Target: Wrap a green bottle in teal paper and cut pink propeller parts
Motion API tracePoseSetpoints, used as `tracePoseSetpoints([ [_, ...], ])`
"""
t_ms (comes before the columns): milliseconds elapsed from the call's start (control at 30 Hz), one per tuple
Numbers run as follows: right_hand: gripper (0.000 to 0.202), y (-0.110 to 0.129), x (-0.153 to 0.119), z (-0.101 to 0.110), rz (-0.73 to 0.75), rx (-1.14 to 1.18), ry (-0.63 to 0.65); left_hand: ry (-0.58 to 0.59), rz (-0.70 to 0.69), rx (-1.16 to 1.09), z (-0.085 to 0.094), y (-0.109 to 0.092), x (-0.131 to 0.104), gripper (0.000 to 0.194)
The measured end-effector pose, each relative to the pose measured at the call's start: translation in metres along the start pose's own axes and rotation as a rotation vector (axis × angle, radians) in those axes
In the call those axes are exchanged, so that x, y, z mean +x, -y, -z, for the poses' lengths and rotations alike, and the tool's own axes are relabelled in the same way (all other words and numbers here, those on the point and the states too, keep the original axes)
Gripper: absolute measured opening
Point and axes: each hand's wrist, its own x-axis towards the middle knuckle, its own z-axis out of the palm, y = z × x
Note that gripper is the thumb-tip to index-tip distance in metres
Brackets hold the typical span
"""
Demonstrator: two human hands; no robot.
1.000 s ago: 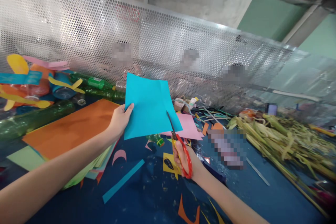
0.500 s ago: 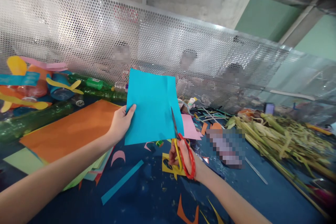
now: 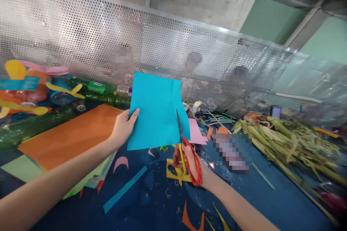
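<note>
My left hand (image 3: 123, 126) holds a bright blue paper sheet (image 3: 157, 112) upright by its left edge, above the dark blue table (image 3: 162, 202). My right hand (image 3: 189, 162) grips red-and-yellow-handled scissors (image 3: 187, 151). Their blades reach up into the sheet's lower right part, and a thin strip stands to the right of them.
A stack of orange and green paper sheets (image 3: 70, 133) lies at the left. A blue paper strip (image 3: 124, 189) and several cut scraps litter the table. Green plastic bottles (image 3: 97, 88) line the perforated metal screen (image 3: 162, 47). Dried plant stalks (image 3: 287, 144) are piled at the right. People sit behind the screen.
The blue sheet has risen and turned more upright. The scissors moved up from the sheet's bottom edge into the paper, cutting along its right side.
</note>
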Motion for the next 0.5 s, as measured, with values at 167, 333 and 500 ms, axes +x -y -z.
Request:
tracePoseSetpoints([
  [167, 0.057, 0.011, 0.003, -0.001, -0.141, 0.132, 0.055, 0.078, 0.050, -0.153, 0.000, 0.001, 0.004, 0.036],
  [333, 0.068, 0.024, -0.005, -0.002, -0.244, 0.194, 0.185, 0.085, 0.095, -0.076, 0.003, 0.005, 0.010, 0.043],
  [500, 0.063, 0.032, -0.017, 0.000, -0.242, 0.186, 0.209, 0.070, -0.074, 0.222, 0.008, 0.007, 0.014, 0.045],
])
